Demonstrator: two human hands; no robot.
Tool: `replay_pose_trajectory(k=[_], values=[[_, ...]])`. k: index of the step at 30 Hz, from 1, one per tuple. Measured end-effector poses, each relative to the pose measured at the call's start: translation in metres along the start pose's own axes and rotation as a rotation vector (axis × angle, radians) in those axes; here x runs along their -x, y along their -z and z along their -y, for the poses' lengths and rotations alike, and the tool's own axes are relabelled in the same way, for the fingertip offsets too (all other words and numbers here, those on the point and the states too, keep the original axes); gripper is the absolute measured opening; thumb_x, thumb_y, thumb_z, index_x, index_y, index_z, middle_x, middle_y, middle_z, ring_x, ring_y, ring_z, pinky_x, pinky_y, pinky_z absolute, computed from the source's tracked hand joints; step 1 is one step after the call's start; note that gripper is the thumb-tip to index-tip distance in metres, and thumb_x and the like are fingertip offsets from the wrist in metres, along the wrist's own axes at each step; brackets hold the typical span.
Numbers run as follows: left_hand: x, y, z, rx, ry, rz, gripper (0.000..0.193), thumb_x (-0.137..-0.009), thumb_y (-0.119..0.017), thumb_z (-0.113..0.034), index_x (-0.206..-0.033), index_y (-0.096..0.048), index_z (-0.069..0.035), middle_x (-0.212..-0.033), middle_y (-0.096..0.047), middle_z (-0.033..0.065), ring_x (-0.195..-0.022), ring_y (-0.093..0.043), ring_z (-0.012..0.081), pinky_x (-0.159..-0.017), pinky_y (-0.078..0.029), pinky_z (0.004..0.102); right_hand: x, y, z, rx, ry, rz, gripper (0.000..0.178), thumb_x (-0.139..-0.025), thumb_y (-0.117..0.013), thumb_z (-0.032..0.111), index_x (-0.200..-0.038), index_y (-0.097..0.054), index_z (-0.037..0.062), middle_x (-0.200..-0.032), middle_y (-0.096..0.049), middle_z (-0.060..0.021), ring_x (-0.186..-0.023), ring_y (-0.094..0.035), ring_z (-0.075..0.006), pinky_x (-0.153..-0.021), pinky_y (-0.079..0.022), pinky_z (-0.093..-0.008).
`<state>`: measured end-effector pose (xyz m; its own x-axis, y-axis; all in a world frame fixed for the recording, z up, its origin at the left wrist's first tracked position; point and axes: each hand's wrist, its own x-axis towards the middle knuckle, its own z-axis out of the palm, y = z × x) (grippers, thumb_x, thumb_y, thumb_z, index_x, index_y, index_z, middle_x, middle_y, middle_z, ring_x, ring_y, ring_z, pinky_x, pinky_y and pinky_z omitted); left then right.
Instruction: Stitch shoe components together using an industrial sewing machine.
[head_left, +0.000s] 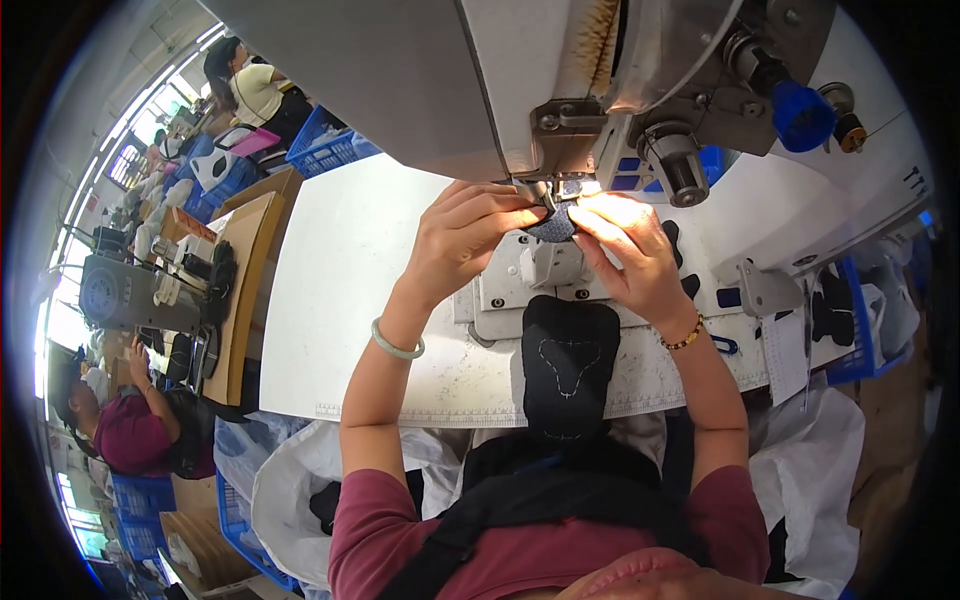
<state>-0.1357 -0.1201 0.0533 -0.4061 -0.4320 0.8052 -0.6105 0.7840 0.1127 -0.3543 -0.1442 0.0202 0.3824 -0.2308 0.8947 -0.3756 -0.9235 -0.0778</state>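
1. At the centre of our clock face, a small dark fabric piece (553,230) sits just under the metal foot of a sewing machine (400,80), above a metal plate (503,290).

2. At 9 o'clock from it, we see the left hand (460,238) in a narrow pinch, fingertips on the piece's left edge; a pale bangle (397,342) circles the wrist toward 8.

3. At 3 o'clock, the right hand (634,240) grips the opposite edge, fingers close together under bright lamplight. We cannot tell quite where its thumb bears.

4. The step in hand, as we judge it, is steadying the piece at the foot. We would match the two pinches, keep the cloth flat without stretching it, and let the machine do any pulling.

5. Both sets of fingertips are very near the foot; the needle itself is too small for us to make out. We would hold only the outer edges and turn the piece in small, even moves.

6. At 6 o'clock, a black pad (568,325) with white stitched outlines lies across the edge of the white table (340,260). We would check that it stays clear of both wrists.
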Motion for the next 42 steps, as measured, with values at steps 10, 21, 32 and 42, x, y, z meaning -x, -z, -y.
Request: replay_pose_trajectory(k=[10, 21, 32, 42], values=[[0.000, 0.006, -0.023, -0.138, 0.038, 0.116, 0.033, -0.063, -0.065, 0.005, -0.093, -0.067, -0.008, -0.086, -0.062, 0.0010, -0.078, -0.057, 0.0190, -0.073, -0.048, 0.0311, 0.004, 0.001, 0.017, 0.191, 0.027, -0.002, 0.025, -0.075, -0.073, 0.013, -0.099, -0.066, 0.0113, -0.106, -0.060, -0.0001, -0.098, -0.056, -0.0190, -0.085, -0.039, -0.0335], [0.000, -0.001, -0.036, -0.355, -0.006, 0.120, 0.023, -0.067, -0.063, 0.002, -0.089, -0.061, -0.001, -0.083, -0.058, 0.0070, -0.076, -0.057, 0.0222, -0.070, -0.045, 0.0308, 0.000, 0.003, 0.017, 0.247, -0.042, -0.032, 0.023, -0.078, -0.070, 0.017, -0.099, -0.065, 0.0109, -0.103, -0.062, 0.0013, -0.096, -0.054, -0.0181, -0.086, -0.038, -0.0353], [0.006, 0.001, -0.034, -0.192, 0.081, 0.150, 0.027, -0.068, -0.065, -0.001, -0.095, -0.060, -0.001, -0.090, -0.057, 0.0094, -0.085, -0.057, 0.0224, -0.075, -0.046, 0.0314, 0.007, 0.000, 0.014, 0.176, -0.098, -0.035, 0.023, -0.078, -0.068, 0.015, -0.101, -0.064, 0.0099, -0.104, -0.062, -0.0011, -0.099, -0.053, -0.0210, -0.087, -0.038, -0.0358], [0.016, -0.007, -0.037, -0.151, -0.108, 0.110, 0.048, -0.064, -0.059, 0.007, -0.112, -0.058, 0.001, -0.112, -0.057, 0.0139, -0.106, -0.057, 0.0309, -0.091, -0.048, 0.0391, 0.023, -0.001, 0.007, 0.080, 0.115, -0.138, 0.039, -0.067, -0.070, 0.006, -0.104, -0.058, 0.0112, -0.106, -0.057, -0.0019, -0.097, -0.054, -0.0204, -0.086, -0.042, -0.0365]])
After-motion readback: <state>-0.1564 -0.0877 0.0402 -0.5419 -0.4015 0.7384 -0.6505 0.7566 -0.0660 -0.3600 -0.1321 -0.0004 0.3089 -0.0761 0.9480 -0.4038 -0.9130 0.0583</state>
